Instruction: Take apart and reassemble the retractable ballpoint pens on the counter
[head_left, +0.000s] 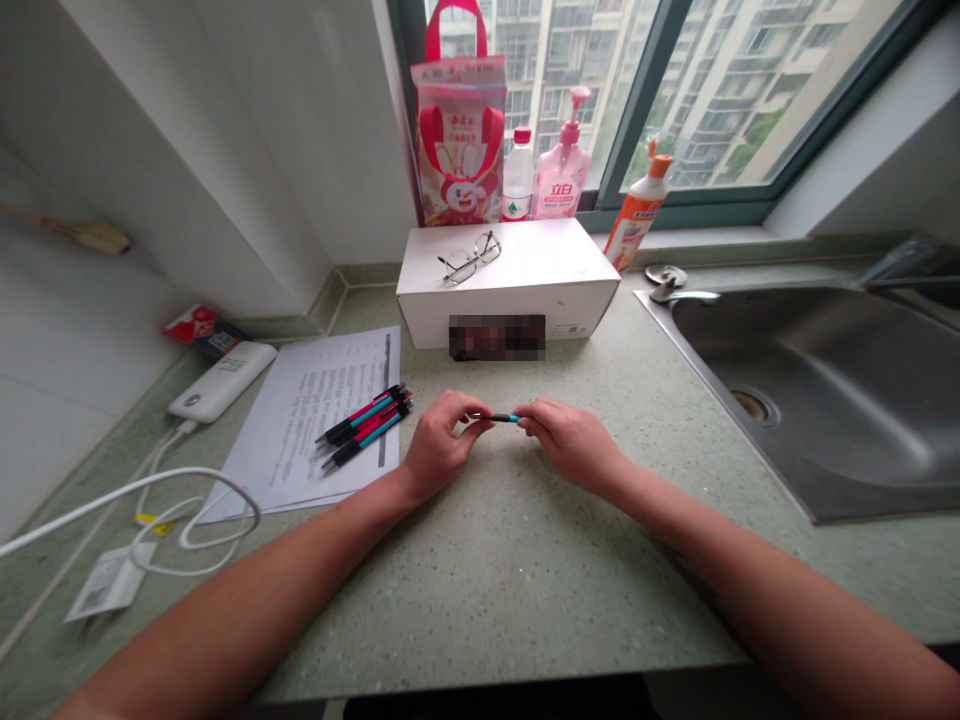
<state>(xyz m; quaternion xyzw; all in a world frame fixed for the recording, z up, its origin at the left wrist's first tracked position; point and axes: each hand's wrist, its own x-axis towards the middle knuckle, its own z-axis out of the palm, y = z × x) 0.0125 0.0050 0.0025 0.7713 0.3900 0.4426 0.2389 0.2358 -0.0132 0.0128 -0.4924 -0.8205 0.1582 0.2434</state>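
Observation:
Between my two hands a pen [505, 418] with a black grip and a blue barrel lies level, just above the speckled counter [480, 570]. My left hand [442, 440] pinches its black end between thumb and fingers. At the blue end, my right hand [574, 440] has its fingertips closed on the barrel. Part of each end is hidden by my fingers. Left of my left hand, several pens [367, 425] in black, red and blue lie side by side on printed paper sheets [277, 430].
A white box [510, 260] with eyeglasses [471, 260] on top stands behind my hands. The steel sink [825, 400] lies to the right. At left are a white power bank [223, 380], a looping white cable [195, 480] and a charger [111, 580]. Bottles stand by the window.

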